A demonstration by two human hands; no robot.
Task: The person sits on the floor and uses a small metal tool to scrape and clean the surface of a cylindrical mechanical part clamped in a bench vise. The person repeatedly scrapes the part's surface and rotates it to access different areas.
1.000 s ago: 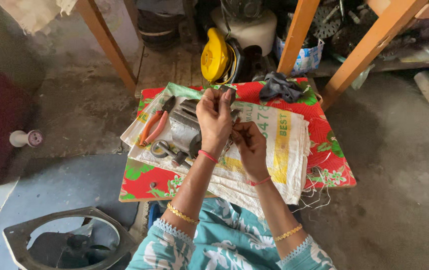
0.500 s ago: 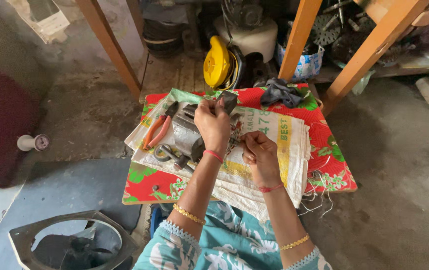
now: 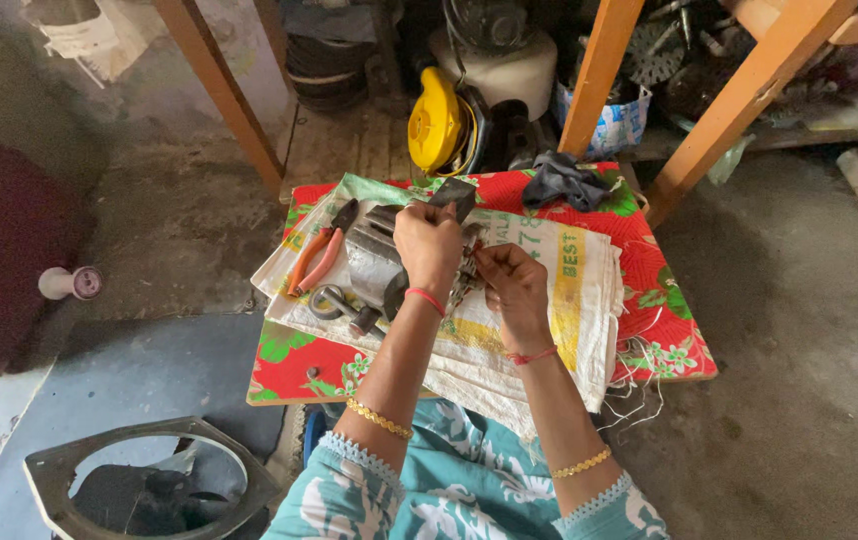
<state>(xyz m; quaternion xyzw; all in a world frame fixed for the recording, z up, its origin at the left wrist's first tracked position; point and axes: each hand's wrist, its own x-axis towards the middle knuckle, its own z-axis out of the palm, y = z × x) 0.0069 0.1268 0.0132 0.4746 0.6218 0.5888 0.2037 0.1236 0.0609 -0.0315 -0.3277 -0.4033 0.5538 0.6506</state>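
We see left hand clenched on grey metal motor part, atop white woven sack on counter. Right hand pinches same part's right end. Orange-handled pliers lie just left.

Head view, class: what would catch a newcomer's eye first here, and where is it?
Centre frame, the left hand and right hand meet over a grey metal motor part on a white woven sack. The sack covers a low table with a red floral cloth. Orange-handled pliers lie at left, and a yellow blower housing stands behind.
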